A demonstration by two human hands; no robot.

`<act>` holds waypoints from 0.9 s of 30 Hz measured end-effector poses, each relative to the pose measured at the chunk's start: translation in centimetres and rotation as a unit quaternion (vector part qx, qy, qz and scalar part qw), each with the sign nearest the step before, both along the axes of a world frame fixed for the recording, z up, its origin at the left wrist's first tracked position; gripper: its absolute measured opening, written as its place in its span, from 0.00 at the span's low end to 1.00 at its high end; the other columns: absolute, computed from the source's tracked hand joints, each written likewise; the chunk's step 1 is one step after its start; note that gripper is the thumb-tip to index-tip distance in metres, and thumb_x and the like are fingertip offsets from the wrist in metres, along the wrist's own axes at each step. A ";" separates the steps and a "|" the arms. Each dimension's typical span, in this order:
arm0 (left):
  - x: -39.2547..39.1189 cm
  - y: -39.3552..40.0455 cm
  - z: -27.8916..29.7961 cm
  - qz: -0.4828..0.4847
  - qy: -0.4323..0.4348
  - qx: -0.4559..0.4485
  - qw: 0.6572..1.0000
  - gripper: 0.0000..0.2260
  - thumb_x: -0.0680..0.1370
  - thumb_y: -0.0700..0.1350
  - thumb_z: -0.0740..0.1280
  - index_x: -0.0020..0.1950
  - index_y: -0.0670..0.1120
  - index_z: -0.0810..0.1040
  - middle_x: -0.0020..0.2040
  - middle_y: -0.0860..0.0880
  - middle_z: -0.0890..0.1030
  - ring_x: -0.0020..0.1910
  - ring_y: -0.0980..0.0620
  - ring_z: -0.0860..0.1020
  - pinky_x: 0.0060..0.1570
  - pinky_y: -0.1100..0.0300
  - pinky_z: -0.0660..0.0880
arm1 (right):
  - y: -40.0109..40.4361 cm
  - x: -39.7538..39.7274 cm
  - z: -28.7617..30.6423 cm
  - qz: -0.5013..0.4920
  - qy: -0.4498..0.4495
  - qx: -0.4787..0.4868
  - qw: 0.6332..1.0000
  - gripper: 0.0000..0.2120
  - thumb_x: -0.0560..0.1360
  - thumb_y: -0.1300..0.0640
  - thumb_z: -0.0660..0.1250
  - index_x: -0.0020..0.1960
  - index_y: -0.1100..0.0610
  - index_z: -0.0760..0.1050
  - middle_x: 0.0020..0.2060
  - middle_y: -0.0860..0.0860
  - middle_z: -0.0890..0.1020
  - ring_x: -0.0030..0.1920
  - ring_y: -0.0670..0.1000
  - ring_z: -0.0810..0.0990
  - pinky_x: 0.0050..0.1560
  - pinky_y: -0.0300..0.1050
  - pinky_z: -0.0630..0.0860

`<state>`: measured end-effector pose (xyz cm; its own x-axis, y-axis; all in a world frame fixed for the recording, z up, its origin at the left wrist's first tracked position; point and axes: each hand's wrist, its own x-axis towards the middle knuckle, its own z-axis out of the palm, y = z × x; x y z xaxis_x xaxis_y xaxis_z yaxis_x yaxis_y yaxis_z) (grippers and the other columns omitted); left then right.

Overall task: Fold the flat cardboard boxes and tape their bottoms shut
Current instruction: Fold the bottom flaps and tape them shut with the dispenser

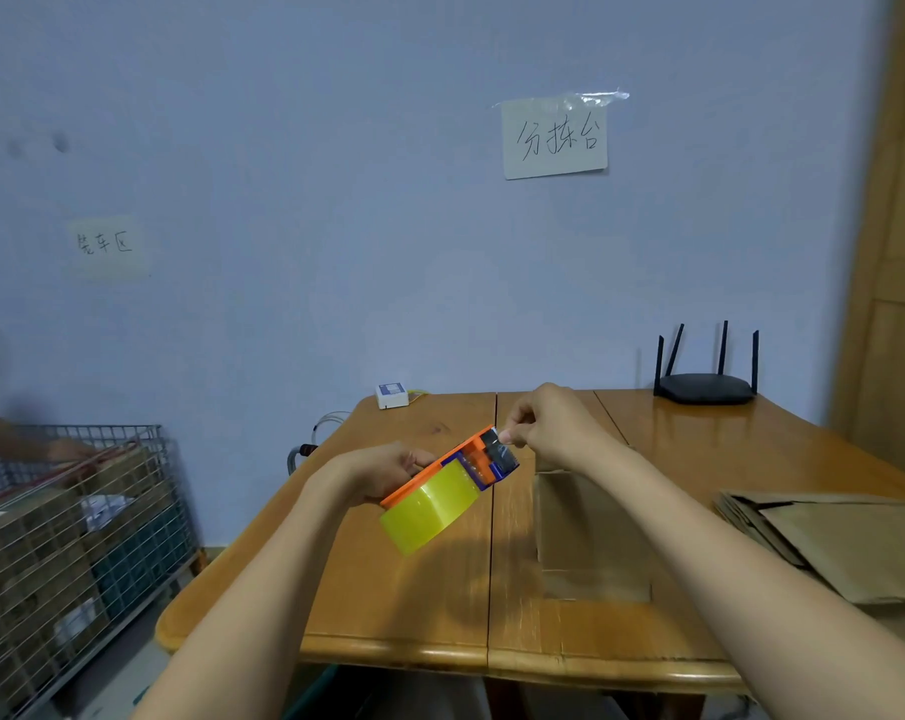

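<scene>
An orange tape dispenser (442,485) with a yellow-tinted roll of tape is held above the wooden table (388,605). My left hand (388,470) grips its handle from the left. My right hand (544,423) pinches the tape end at the dispenser's cutter end. A folded cardboard box (590,537) stands on the table just right of the dispenser, partly hidden by my right forearm. A stack of flat cardboard boxes (829,543) lies at the table's right side.
A black router (705,387) and a small white box (392,396) sit at the table's back edge. A wire cage cart (76,537) with boxes stands on the left, where another person's hand (71,449) reaches in. Wooden door frame at far right.
</scene>
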<state>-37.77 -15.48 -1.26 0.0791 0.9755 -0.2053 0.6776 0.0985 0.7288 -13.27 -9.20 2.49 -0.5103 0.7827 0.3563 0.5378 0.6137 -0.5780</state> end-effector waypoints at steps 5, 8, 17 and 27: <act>0.3 0.0 0.5 -0.003 0.027 0.002 1.000 0.10 0.81 0.41 0.66 0.54 0.54 0.83 0.50 0.48 0.86 0.45 0.51 0.83 0.43 0.57 0.78 | 0.6 1.5 0.5 -0.019 0.014 0.001 1.000 0.06 0.75 0.57 0.74 0.42 0.60 0.82 0.34 0.47 0.81 0.37 0.41 0.78 0.34 0.32 0.68; 0.5 0.3 0.5 -0.002 0.035 0.003 0.999 0.11 0.81 0.40 0.66 0.54 0.54 0.83 0.49 0.50 0.86 0.45 0.52 0.83 0.44 0.58 0.78 | 0.8 1.9 0.5 -0.026 0.009 0.003 1.000 0.08 0.76 0.58 0.73 0.39 0.56 0.80 0.34 0.47 0.80 0.37 0.42 0.77 0.34 0.33 0.67; -2.1 -0.3 -0.4 -0.010 0.117 -0.014 0.993 0.15 0.80 0.38 0.64 0.60 0.56 0.82 0.51 0.51 0.86 0.49 0.49 0.84 0.48 0.53 0.80 | 3.0 6.5 1.9 -0.080 0.027 0.004 0.996 0.07 0.76 0.57 0.73 0.39 0.56 0.81 0.38 0.49 0.83 0.41 0.44 0.79 0.36 0.33 0.68; -3.2 -0.6 -0.7 -0.010 0.178 -0.019 0.984 0.14 0.81 0.43 0.63 0.60 0.61 0.81 0.53 0.55 0.85 0.51 0.53 0.84 0.53 0.53 0.82 | 4.9 9.4 1.0 -0.111 0.048 0.013 0.993 0.06 0.75 0.54 0.74 0.43 0.55 0.82 0.42 0.49 0.84 0.47 0.48 0.81 0.43 0.40 0.73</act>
